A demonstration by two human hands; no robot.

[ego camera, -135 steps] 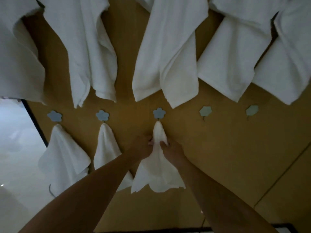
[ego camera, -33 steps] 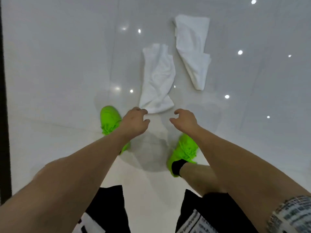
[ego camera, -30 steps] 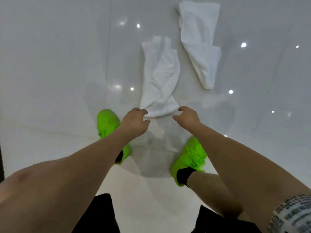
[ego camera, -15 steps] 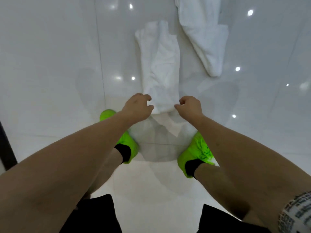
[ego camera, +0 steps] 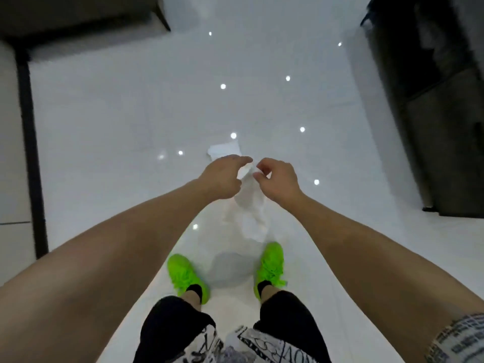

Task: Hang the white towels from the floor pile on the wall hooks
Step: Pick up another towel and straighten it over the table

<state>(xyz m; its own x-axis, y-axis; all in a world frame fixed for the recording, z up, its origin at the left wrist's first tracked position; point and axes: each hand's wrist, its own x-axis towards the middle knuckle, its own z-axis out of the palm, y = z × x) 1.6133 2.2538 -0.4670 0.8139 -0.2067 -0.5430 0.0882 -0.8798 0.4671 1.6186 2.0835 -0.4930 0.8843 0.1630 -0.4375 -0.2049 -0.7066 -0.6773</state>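
Left hand: the left hand [ego camera: 222, 176] was raised in front of the body, fingers pinched on the top edge of a white towel [ego camera: 250, 213].
Right hand: the right hand [ego camera: 277, 180] was just beside the left, fingers curled and gripping the same top edge.
Held towel: it hung limp from both hands, lifted clear of the floor, its lower end dangling above the space between the 2 green shoes [ego camera: 184, 276].
Second towel: another white towel [ego camera: 224, 150] lay on the floor just beyond the hands, partly hidden behind the left hand.
Floor: the glossy white floor [ego camera: 117, 127] reflected many small ceiling lights.
Person: both bare forearms reached forward; black shorts with a printed white pattern showed at the bottom edge.
Surroundings: dark furniture [ego camera: 429, 100] stood at the right, and a dark frame [ego camera: 31, 153] ran along the left.
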